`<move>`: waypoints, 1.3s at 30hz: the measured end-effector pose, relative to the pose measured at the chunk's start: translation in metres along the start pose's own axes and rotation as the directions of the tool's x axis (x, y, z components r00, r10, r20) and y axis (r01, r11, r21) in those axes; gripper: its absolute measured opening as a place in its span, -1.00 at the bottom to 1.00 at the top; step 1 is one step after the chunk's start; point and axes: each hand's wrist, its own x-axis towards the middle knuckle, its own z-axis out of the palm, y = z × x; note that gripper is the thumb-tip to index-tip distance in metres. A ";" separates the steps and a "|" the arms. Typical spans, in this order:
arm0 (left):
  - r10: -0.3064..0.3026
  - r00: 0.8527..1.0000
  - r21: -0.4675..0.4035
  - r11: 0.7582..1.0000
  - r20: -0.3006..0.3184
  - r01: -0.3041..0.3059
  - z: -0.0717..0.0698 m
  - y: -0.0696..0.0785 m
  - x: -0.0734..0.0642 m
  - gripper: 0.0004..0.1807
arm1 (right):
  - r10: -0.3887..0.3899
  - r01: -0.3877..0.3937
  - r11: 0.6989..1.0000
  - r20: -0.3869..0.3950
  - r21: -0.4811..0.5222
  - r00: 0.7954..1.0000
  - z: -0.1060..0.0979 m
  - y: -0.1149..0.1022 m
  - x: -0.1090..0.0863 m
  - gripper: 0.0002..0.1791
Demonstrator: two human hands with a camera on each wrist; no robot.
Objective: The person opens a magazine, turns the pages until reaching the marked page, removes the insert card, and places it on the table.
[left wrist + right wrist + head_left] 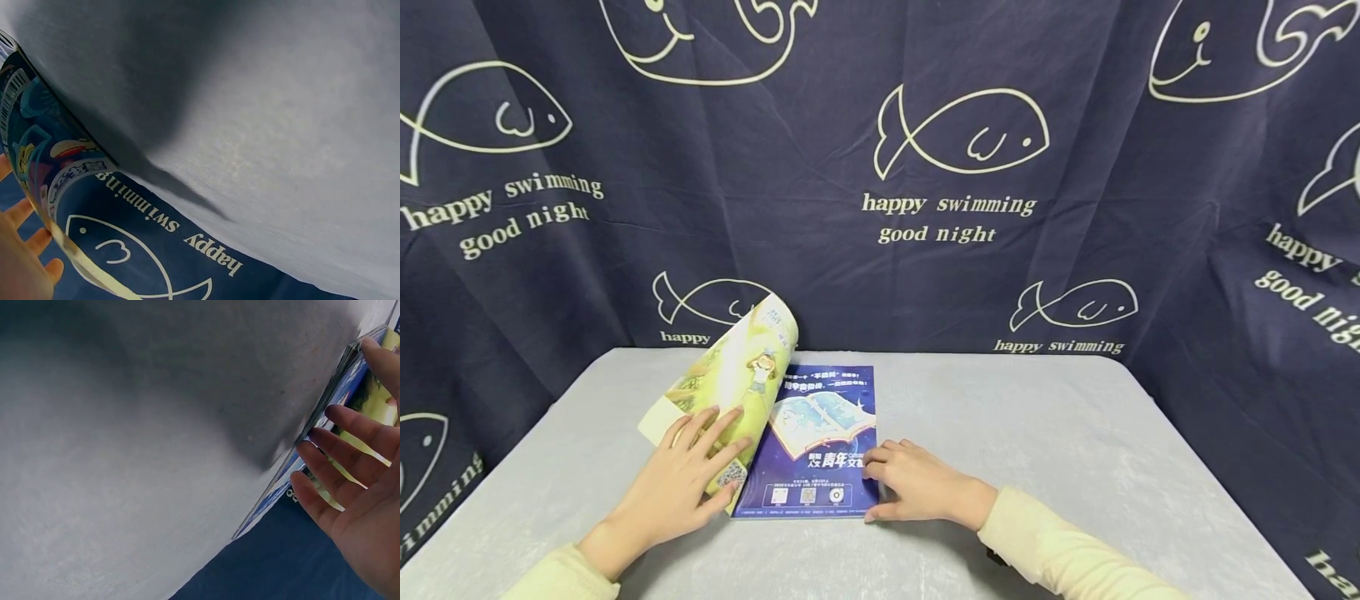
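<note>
A magazine (820, 487) lies on the table, its dark blue page with a picture of an open book facing up. Its yellow-green leaf (741, 375) stands raised and curved over to the left. My left hand (688, 467) rests spread fingers against that leaf. In the left wrist view, the outer side of the raised part (59, 134) shows a barcode and colourful print, with fingertips behind it. My right hand (917, 483) touches the right edge of the blue page, thumb near the lower corner. The right wrist view shows its fingers (356, 453) extended along the page edge.
A pale grey cloth covers the table (1037, 442). Behind and on both sides hangs a dark blue curtain (820, 167) with fish drawings and lettering, close to the table's back edge.
</note>
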 end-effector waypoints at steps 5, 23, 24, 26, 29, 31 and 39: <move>0.018 1.000 -0.009 1.000 0.005 -0.018 0.001 0.000 -0.002 -0.49 | 0.006 -0.006 1.000 0.003 0.013 1.000 0.000 0.000 0.000 -0.42; 0.025 0.996 -0.012 1.000 0.080 -0.024 0.008 -0.001 -0.011 -0.56 | -0.001 0.001 0.999 0.014 0.039 1.000 -0.004 -0.001 -0.001 -0.50; 0.026 0.996 -0.010 1.000 0.082 -0.025 0.008 -0.001 -0.011 -0.56 | -0.001 0.001 0.999 0.014 0.040 1.000 -0.004 -0.001 -0.001 -0.50; 0.028 0.996 -0.009 1.000 0.085 -0.027 0.008 -0.001 -0.011 -0.56 | -0.003 0.002 0.999 0.011 0.043 1.000 -0.003 -0.001 -0.001 -0.52; 0.027 0.996 -0.009 1.000 0.090 -0.027 0.008 -0.001 -0.011 -0.56 | -0.005 0.005 0.999 0.010 0.046 1.000 -0.004 -0.001 -0.001 -0.55; 0.027 0.995 -0.008 1.000 0.094 -0.026 0.008 -0.001 -0.011 -0.56 | -0.011 0.010 0.999 0.008 0.042 1.000 -0.004 -0.001 -0.001 -0.57; 0.009 0.992 -0.002 1.000 0.129 -0.009 0.008 -0.001 -0.011 -0.55 | -0.033 0.033 0.999 0.000 0.030 0.999 -0.004 0.000 -0.003 -0.61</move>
